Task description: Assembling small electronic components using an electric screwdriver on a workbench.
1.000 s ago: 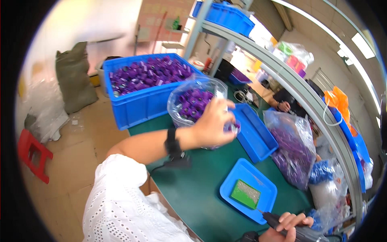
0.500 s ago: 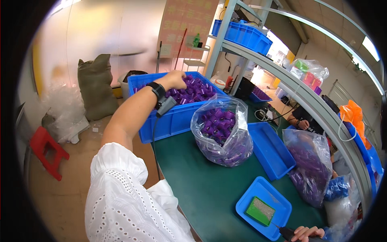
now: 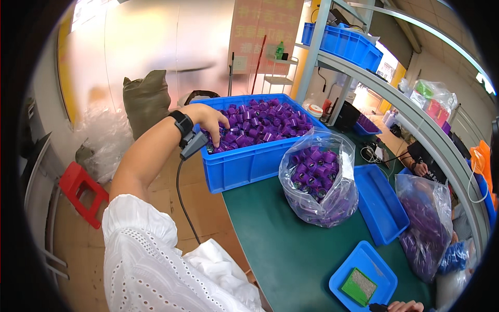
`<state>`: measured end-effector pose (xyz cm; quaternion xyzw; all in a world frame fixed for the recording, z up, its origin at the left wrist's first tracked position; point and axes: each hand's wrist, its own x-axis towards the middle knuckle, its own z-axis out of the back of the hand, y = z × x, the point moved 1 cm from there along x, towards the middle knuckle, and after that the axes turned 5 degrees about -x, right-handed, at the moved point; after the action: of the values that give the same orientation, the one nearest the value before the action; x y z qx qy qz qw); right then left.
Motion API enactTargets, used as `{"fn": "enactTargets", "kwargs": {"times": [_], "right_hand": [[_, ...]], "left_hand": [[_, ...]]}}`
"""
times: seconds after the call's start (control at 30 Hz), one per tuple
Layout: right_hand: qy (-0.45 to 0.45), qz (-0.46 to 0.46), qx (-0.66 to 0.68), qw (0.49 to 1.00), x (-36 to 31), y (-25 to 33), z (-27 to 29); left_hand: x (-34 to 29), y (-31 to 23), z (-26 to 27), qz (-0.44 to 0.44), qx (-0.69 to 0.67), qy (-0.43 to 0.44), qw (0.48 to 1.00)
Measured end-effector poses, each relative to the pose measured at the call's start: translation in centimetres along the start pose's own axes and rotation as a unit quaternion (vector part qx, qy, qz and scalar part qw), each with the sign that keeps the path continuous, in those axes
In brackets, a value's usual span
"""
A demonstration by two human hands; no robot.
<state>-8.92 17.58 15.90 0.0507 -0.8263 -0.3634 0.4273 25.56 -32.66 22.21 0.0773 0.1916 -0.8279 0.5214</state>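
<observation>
My left hand [image 3: 209,118], with a black strap and a grey device on its wrist, reaches over the near left corner of a large blue crate [image 3: 244,170]. Its fingers are apart and bent down among the small purple plastic parts [image 3: 260,125] that fill the crate; the fingertips are partly hidden. At the lower edge, my right hand [image 3: 405,307] shows only in part, closed round a black-handled tool [image 3: 378,308]. Just beyond it lies a shallow blue tray [image 3: 340,283] holding a green box [image 3: 358,287] of tiny grey pieces.
A clear plastic bag [image 3: 340,208] of purple parts stands on the green table [image 3: 265,229]. Beside it is a long blue bin [image 3: 382,208], then another filled bag [image 3: 423,229]. A grey shelf frame [image 3: 400,114] arches along the right. A red stool [image 3: 83,192] stands on the floor at left.
My left hand has shifted from deeper in the crate to its near left corner. The view has turned left, so the table's things sit farther right, and my right hand shows less.
</observation>
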Motion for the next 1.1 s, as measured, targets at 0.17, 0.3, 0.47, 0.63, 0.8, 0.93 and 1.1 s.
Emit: {"fn": "enactTargets", "kwargs": {"times": [0.17,0.3,0.47,0.63,0.8,0.93,1.1], "right_hand": [[-0.012,-0.005,-0.012,1.000,-0.2,-0.2,-0.4],[-0.016,0.000,-0.010,1.000,-0.1,0.0,-0.4],[-0.013,-0.012,-0.009,1.000,-0.3,-0.4,0.4],[-0.012,-0.015,-0.005,1.000,-0.5,-0.5,0.7],[-0.020,-0.023,-0.033,0.999,-0.4,-0.5,0.6],[-0.029,-0.022,-0.037,0.999,-0.4,-0.3,0.1],[-0.029,-0.027,-0.061,0.997,-0.4,-0.5,-0.1]], "left_hand": [[-0.8,-2.6,-1.3,0.046,0.088,0.064,0.993],[-0.3,-2.7,-3.4,0.021,0.183,0.035,0.982],[1.7,-1.8,-4.8,-0.007,0.169,0.038,0.985],[1.5,-1.6,-5.0,-0.030,0.202,0.041,0.978],[1.9,-1.6,-5.3,-0.052,0.205,0.056,0.976],[2.3,-2.1,-5.2,-0.035,0.208,0.060,0.976],[2.6,-2.3,-5.2,-0.006,0.210,0.067,0.975]]}}
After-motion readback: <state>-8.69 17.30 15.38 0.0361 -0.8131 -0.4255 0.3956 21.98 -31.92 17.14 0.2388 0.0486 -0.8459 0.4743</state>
